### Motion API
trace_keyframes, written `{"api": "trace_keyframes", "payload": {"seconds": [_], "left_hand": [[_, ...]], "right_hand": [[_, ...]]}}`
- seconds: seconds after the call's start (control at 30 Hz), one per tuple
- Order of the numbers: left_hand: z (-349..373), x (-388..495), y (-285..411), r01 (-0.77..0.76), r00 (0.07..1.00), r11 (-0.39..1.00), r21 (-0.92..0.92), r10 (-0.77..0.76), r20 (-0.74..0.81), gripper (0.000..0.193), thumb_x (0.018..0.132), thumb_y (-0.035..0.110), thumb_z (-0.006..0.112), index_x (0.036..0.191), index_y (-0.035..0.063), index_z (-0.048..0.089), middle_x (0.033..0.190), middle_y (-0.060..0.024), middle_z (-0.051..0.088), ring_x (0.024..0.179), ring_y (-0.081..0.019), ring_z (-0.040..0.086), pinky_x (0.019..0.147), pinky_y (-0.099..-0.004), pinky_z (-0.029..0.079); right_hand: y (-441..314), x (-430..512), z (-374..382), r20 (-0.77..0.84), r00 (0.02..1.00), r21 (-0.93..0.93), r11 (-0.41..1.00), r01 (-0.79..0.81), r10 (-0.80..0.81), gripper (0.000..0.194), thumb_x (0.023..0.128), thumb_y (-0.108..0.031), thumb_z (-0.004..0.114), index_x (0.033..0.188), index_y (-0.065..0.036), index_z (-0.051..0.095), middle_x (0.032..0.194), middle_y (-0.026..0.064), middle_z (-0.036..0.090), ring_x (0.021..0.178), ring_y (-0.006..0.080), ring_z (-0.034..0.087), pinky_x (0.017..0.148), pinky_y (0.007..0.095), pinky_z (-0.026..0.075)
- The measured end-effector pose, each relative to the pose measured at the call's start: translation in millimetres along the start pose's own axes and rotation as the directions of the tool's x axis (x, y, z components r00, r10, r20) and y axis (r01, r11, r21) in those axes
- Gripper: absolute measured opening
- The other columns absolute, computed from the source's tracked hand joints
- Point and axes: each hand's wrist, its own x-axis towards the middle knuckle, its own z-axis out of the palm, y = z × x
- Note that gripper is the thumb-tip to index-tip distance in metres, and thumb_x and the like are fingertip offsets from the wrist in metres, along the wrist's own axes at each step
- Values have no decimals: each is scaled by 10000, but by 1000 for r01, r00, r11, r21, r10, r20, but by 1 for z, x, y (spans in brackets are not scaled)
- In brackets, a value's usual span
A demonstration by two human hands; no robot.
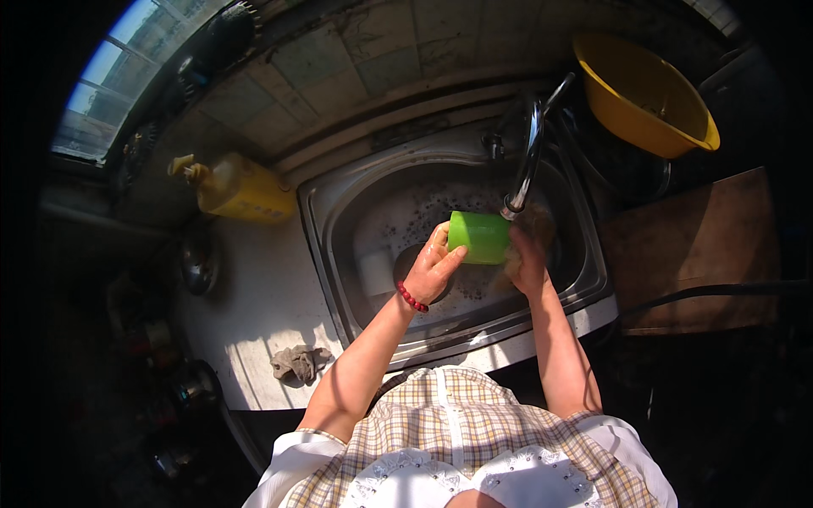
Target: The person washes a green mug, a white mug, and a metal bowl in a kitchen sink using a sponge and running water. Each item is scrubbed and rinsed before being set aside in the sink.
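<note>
A light-green plastic cup (480,237) lies sideways in the air over the sink (330,267), just below the faucet spout. My left hand (433,267) grips its left end, thumb along the near side; a red bead bracelet rings that wrist. At the cup's other end is my right hand (528,257), partly blurred and shaded. Something tan and soft-looking shows beside its fingers, too blurred to name. Suds and water fill the steel basin below. A white object (377,272) sits in the water left of my left hand, near a dark round shape.
The chrome faucet (528,152) arches over the basin's right side. A yellow pump bottle (248,190) stands at left on the counter, with a crumpled grey cloth (300,364) nearer me. At right are a yellow plastic basin (641,95) and a brown board (692,254) crossed by a dark hose-like line.
</note>
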Motion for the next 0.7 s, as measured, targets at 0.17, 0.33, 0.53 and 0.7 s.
{"api": "trace_keyframes", "payload": {"seconds": [0.17,0.33,0.53,0.7], "left_hand": [[7,0,-1,-30,975,999,-20,25,-223,370,973,155,552,1284,-40,509,1164,-63,606,1060,-115,548,974,-269,409],[-2,3,0,87,951,995,53,-67,-300,373,985,154,529,1294,-54,518,1175,-62,616,1067,-101,548,959,-244,408],[1,-5,1,-26,997,992,126,34,-63,435,987,82,477,1399,-47,416,1312,-83,559,1199,-99,483,1015,-236,366],[7,-5,2,-17,988,979,202,48,-149,424,976,61,482,1386,-41,443,1282,-90,589,1163,-112,526,1016,-247,376]], "right_hand": [[4,-4,10,54,961,-210,938,275,-270,356,880,-163,590,1196,-2,569,1102,54,632,1008,136,591,906,291,451],[24,-8,11,-3,922,-223,899,377,-387,432,856,-99,604,1266,-5,505,1157,68,606,1051,160,574,942,313,441],[22,-5,1,-70,954,15,956,294,-292,368,878,-111,562,1229,-1,551,1163,76,610,1075,172,575,959,325,441],[22,-5,-2,-102,951,-83,955,284,-292,371,876,-108,552,1229,6,552,1183,91,603,1083,167,567,954,316,437]]}}
